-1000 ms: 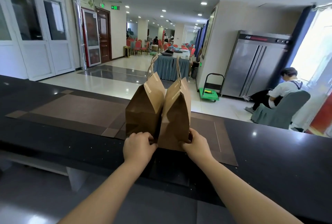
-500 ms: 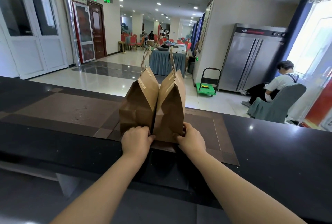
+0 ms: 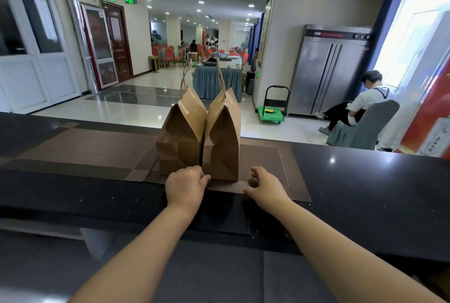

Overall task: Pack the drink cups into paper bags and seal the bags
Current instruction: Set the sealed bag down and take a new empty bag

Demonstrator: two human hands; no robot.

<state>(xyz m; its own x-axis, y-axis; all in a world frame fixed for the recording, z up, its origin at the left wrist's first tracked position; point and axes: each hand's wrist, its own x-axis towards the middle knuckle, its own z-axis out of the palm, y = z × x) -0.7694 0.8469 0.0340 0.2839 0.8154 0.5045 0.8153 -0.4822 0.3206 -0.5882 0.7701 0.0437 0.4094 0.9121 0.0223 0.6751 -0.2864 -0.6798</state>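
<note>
Just now the right hand [image 3: 266, 187] has come off the right bag [image 3: 221, 142]. Half a second ago it was pressed to that bag's near bottom corner; now it sits beside the corner, lower right of centre, clear of the paper. Its fingers [image 3: 258, 171] are apart and loosely bent, holding nothing, the thumb low over the brown placemat [image 3: 265, 159].

The left hand [image 3: 186, 187] stays at the foot of the left bag [image 3: 180, 139], by the seam where the two bags meet. Its fingers are curled against the paper; whether they pinch it I cannot tell.

Both bags stand upright and touching at mid-frame on the placemat on the dark counter [image 3: 365, 181], tops folded together, handles up. The cups are hidden. This looks like the final setting-down of packed bags.
</note>
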